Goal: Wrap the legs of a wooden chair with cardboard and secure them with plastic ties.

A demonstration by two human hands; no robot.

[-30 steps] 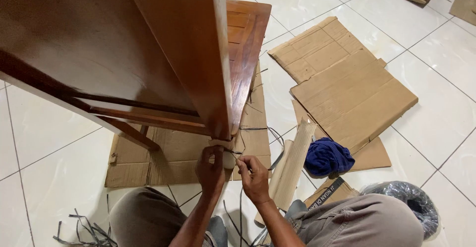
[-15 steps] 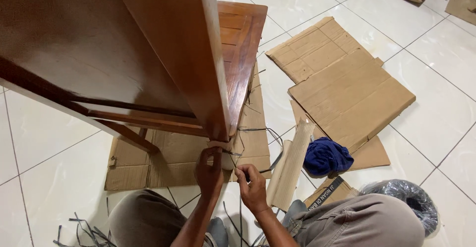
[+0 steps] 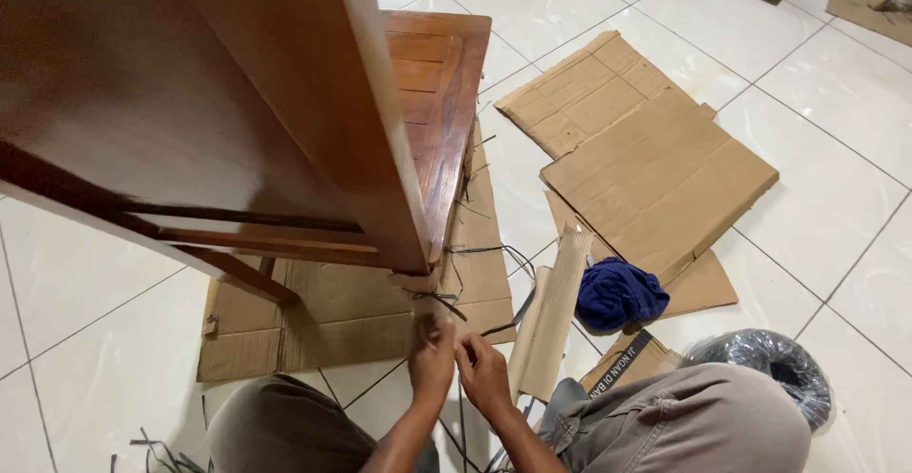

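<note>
strapping band (image 3: 454, 304), thin and dark, tied round a cardboard pad (image 3: 415, 280) at the foot of the wooden furniture leg (image 3: 380, 188), just above both hands. looks light, flat and springy: bends easily along its length but probably stiff across, with edges likely to bite bare skin under a hard pull. probably slick too, so best pinched close to the knot or wrapped once round a finger rather than tugged by a loose tail. loose tail trailing right toward the folded cardboard strip (image 3: 551, 312).

left hand (image 3: 432, 354) curled nearly closed, fingertips pinched together just below the pad; seems to hold a strand of band, though too small and dark to be sure. right hand (image 3: 484, 373) touching the left, fingers bent inward in a loose pinch; contents hidden, cannot tell.

furniture itself judged heavy, rigid, glossy and easily scratched, resting on flattened cardboard sheet (image 3: 332, 312) over white tiled floor (image 3: 95, 274). better steadied at the leg than at the polished panel.

nearby: blue cloth (image 3: 617, 294) on more cardboard, black coil wrapped in clear plastic (image 3: 769, 368) by the right knee, cut band scraps (image 3: 161, 444) at lower left.
</note>
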